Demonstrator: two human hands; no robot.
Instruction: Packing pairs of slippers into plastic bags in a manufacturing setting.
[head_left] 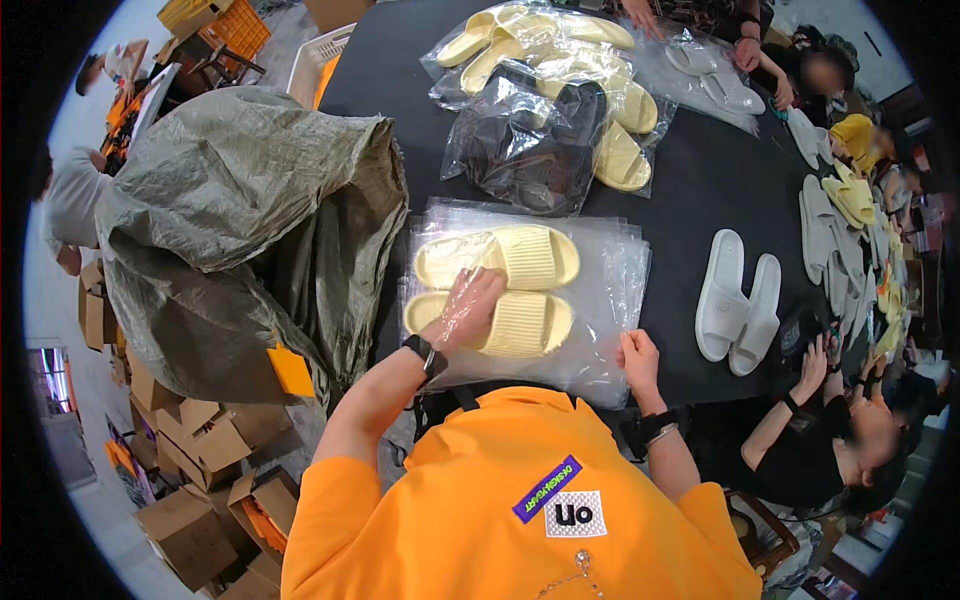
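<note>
A pair of pale yellow slide slippers [530, 258] lies side by side on a stack of clear plastic bags [605, 290] on the black table. Between the two slippers is my left hand [470, 308], its fingers curled and gripping them. Shiny clear film seems to cover this hand, so it looks to be inside a bag; the fingertips are partly hidden. At the stack's lower right corner, my right hand [640, 362] pinches the edge of a clear bag between thumb and fingers.
Bagged yellow slippers [620, 160] and bagged black ones [535, 150] are heaped at the far side. A white pair [725, 295] stands to the right. A large grey-green sack [250, 190] is on the left, above cardboard boxes [190, 530]. Co-workers' hands [812, 368] are along the right.
</note>
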